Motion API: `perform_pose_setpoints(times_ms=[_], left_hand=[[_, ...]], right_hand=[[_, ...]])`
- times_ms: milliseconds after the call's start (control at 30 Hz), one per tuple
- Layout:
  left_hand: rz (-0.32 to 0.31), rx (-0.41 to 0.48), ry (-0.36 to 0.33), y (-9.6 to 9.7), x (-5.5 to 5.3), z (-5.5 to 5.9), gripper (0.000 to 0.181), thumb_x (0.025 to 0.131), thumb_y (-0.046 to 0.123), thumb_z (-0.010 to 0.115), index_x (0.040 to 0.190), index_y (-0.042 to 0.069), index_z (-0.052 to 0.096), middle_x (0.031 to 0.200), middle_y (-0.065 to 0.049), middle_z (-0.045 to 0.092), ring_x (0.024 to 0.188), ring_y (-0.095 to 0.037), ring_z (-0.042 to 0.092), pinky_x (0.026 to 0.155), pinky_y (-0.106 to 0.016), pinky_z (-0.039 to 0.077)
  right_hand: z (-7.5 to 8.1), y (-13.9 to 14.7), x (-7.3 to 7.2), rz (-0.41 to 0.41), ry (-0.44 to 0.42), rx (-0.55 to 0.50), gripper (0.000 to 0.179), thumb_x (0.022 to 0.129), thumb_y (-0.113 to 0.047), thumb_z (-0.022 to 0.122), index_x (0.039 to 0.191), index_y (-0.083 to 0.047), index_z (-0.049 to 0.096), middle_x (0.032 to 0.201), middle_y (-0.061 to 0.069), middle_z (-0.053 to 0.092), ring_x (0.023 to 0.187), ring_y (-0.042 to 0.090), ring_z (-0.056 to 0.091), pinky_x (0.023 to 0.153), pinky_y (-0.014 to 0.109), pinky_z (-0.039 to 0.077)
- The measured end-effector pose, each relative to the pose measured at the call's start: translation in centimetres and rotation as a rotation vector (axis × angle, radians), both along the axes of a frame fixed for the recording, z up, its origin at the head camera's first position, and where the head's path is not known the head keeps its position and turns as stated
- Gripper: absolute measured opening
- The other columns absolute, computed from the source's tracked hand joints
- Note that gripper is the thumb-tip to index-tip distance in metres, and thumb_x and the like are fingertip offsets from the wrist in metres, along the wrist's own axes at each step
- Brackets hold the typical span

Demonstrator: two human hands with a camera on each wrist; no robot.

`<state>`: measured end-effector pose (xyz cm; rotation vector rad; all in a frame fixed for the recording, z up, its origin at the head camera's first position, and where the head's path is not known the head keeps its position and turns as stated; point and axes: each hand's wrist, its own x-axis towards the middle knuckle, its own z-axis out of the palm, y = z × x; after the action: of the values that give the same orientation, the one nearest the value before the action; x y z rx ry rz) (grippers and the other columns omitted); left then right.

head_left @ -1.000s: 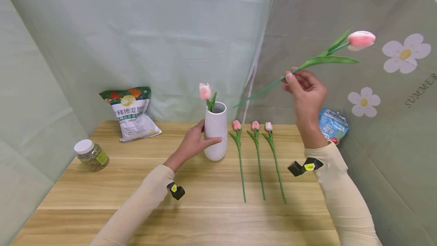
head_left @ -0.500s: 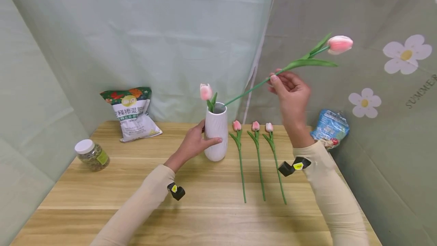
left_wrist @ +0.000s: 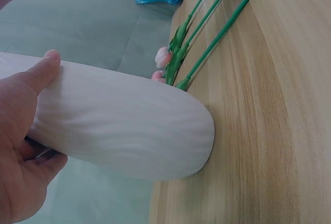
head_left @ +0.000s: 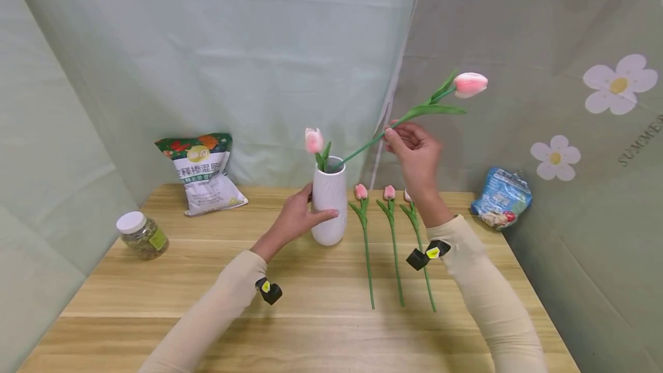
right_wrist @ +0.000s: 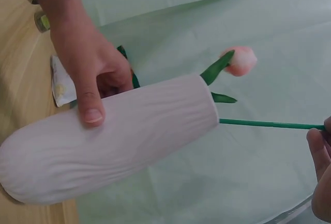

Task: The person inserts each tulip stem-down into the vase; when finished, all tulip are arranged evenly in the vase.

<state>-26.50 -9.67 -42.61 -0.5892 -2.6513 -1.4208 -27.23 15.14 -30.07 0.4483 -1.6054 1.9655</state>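
A white ribbed vase [head_left: 330, 206] stands upright on the wooden table, and my left hand [head_left: 296, 217] grips its side, thumb across the front. One pink tulip [head_left: 313, 141] leans in the vase with its bloom above the rim. My right hand [head_left: 416, 151] pinches the stem of a second tulip [head_left: 470, 84], tilted with its bloom up to the right. The lower end of that green stem [right_wrist: 269, 124] passes inside the vase's mouth in the right wrist view. Ribbed sides of the vase [left_wrist: 124, 120] fill much of the left wrist view.
Three more tulips [head_left: 393, 246] lie side by side on the table [head_left: 311, 338], right of the vase. A fertilizer bag [head_left: 202, 174] stands at the back left, with a white-lidded jar [head_left: 142, 236] before it. A blue packet [head_left: 500, 198] lies at the back right corner.
My right hand has moved left and down with the tulip, bringing its stem end from beside the vase into its mouth. My left hand has kept its hold on the vase.
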Motion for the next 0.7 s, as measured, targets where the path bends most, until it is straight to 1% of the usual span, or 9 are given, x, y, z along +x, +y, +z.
perform_pose_setpoints(times_ms=[67,167,367,533,633,700], left_hand=[[0.001,-0.003,0.004,0.0,0.0,0.0,0.085,0.083,0.042,0.085,0.148,0.003,0.046,0.137,-0.017,0.062,0.128,-0.032,0.06,0.101,-0.05,0.052],[0.001,0.0,0.004,0.0,-0.1,-0.1,0.085,0.083,0.042,0.085,0.148,0.003,0.046,0.137,-0.017,0.062,0.128,-0.032,0.06,0.101,-0.05,0.052],[-0.004,0.004,0.004,0.0,-0.1,-0.1,0.086,0.083,0.044,0.085,0.148,0.004,0.045,0.137,-0.017,0.062,0.128,-0.032,0.06,0.101,-0.051,0.052],[-0.005,-0.002,0.013,0.0,-0.1,-0.2,0.087,0.084,0.044,0.084,0.149,0.004,0.044,0.137,-0.017,0.062,0.127,-0.031,0.06,0.101,-0.051,0.053],[-0.004,-0.002,0.014,0.0,-0.1,-0.2,0.086,0.083,0.044,0.085,0.149,0.003,0.045,0.137,-0.017,0.062,0.127,-0.031,0.061,0.101,-0.05,0.053],[-0.003,-0.003,0.016,0.0,-0.1,-0.2,0.086,0.083,0.044,0.085,0.148,0.003,0.045,0.136,-0.017,0.063,0.126,-0.031,0.061,0.1,-0.05,0.053]], right_hand=[[-0.4,-0.3,-0.2,0.019,-0.014,0.002,0.027,0.091,-0.003,0.076,0.109,0.015,0.068,0.09,0.005,0.076,0.081,0.019,0.075,0.073,0.032,0.062],[-0.9,-0.7,-0.4,0.035,-0.027,0.023,0.029,0.092,-0.003,0.076,0.111,0.017,0.067,0.089,0.004,0.076,0.081,0.018,0.075,0.074,0.034,0.062],[-1.7,-1.6,-0.9,0.069,-0.045,0.049,0.029,0.092,-0.004,0.076,0.11,0.017,0.067,0.088,0.004,0.076,0.079,0.019,0.075,0.073,0.032,0.062],[-2.2,-2.3,-1.2,0.086,-0.074,0.065,0.027,0.092,-0.003,0.075,0.11,0.016,0.068,0.086,0.001,0.075,0.078,0.013,0.074,0.071,0.029,0.062],[-2.4,-2.6,-1.3,0.081,-0.093,0.103,0.026,0.092,-0.004,0.076,0.108,0.015,0.069,0.086,0.001,0.075,0.078,0.011,0.074,0.07,0.028,0.062],[-2.7,-2.8,-1.3,0.067,-0.105,0.156,0.025,0.091,-0.006,0.077,0.107,0.013,0.071,0.088,0.004,0.076,0.078,0.01,0.073,0.069,0.028,0.062]])
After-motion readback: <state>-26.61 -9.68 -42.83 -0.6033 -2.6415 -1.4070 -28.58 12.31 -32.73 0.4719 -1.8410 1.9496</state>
